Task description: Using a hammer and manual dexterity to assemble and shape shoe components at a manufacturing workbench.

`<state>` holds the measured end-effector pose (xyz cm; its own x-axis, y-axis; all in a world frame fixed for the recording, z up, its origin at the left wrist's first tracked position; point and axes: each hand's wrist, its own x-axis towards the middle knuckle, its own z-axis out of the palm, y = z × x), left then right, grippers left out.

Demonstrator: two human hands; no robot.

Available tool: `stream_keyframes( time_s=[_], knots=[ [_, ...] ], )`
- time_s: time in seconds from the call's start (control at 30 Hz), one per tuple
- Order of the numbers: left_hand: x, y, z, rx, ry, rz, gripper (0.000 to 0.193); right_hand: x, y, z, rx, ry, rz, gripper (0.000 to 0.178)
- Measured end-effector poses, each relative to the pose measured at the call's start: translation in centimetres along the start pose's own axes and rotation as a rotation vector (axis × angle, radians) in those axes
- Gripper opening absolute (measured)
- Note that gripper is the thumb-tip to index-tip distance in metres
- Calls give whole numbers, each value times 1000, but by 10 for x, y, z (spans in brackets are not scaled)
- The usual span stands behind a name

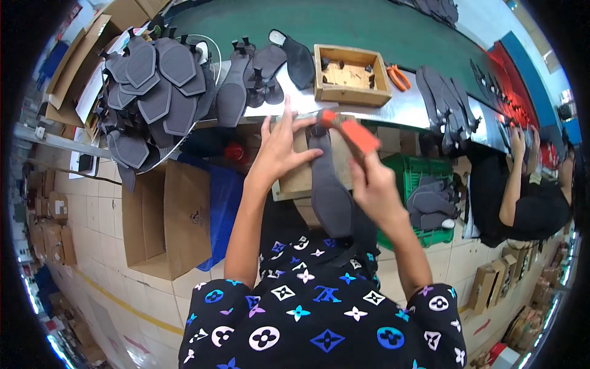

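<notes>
A dark grey shoe sole (332,200) lies in front of me, its heel end pointing away, on a pale board (290,181). My left hand (284,149) is spread beside the heel end. Its thumb tip touches the sole's edge and the index finger reaches toward the heel. A hammer (361,136) with orange on it is in my right hand (376,187), whose fingers are closed around the handle. The hammer's head is over the heel end and hides part of it. My right hand is slightly blurred.
Beyond are a wooden box (353,93) with small dark pieces, orange-handled pliers (398,78) and stacked soles (153,86). Below stand a green crate (402,178) of soles and a cardboard box (184,227). Another person (522,190) works at the right.
</notes>
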<state>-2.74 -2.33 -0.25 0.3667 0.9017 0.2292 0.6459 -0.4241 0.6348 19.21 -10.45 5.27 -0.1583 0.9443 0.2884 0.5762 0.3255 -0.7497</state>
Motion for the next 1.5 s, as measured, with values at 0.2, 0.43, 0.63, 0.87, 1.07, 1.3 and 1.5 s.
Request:
stream_keyframes(
  time_s=[0.2, 0.43, 0.63, 0.87, 1.07, 1.3, 1.5],
  knots=[
    [3, -2, -2, 44, -9, 1, 94, 5, -65, -49, 15, 273, -302, 28],
    [-3, 1, 3, 181, 131, 195, 36, 13, -9, -47, -101, 121, -166, 32],
    [-43, 63, -28, -660, -293, -8, 24, 34, 21, -28, -351, -11, -352, 45],
    [-73, 110, -44, -1120, -470, -229, 26, 21, 26, -1, -186, -225, -380, 37],
    [-84, 139, -51, -1424, -586, -450, 33, -30, -25, 0, 1183, -408, 201, 62],
    [-94, 146, -52, -1397, -667, -467, 34, -40, -29, -8, 1365, -503, 370, 58],
    [-97, 153, -49, -1389, -673, -425, 32, -45, -33, -14, 1348, -517, 216, 60]
  ],
)
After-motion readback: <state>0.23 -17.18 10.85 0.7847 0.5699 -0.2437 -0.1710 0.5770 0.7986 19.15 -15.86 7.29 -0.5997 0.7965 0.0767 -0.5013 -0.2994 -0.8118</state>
